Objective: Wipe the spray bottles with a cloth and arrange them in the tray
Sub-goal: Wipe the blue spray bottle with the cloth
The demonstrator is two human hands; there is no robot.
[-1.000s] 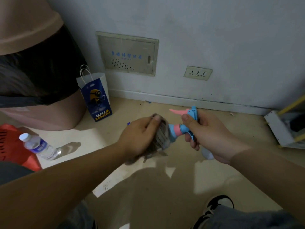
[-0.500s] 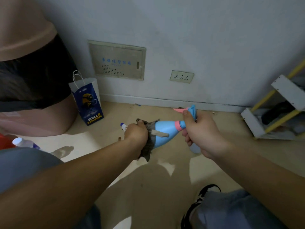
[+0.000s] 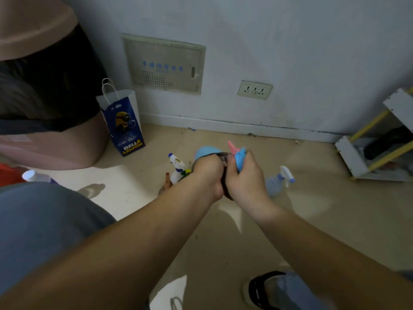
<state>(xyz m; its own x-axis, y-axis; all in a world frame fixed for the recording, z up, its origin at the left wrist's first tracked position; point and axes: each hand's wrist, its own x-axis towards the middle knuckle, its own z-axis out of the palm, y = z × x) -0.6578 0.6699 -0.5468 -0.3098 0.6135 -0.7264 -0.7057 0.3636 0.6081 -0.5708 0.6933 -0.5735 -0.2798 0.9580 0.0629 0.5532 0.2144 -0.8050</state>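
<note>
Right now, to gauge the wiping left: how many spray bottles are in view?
3: a blue bottle gripped by the right hand; a white bottle on the floor left of it; a pale bottle on the floor right of it. The arms may hide more.

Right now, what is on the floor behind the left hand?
A white spray bottle is there, with a small brown thing beside it. The left hand hides their lower parts and whatever else lies there.

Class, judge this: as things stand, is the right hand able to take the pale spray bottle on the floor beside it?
Probably not yet: the right hand grips the blue bottle. Otherwise the pale spray bottle stands near, with bare floor between.
</note>
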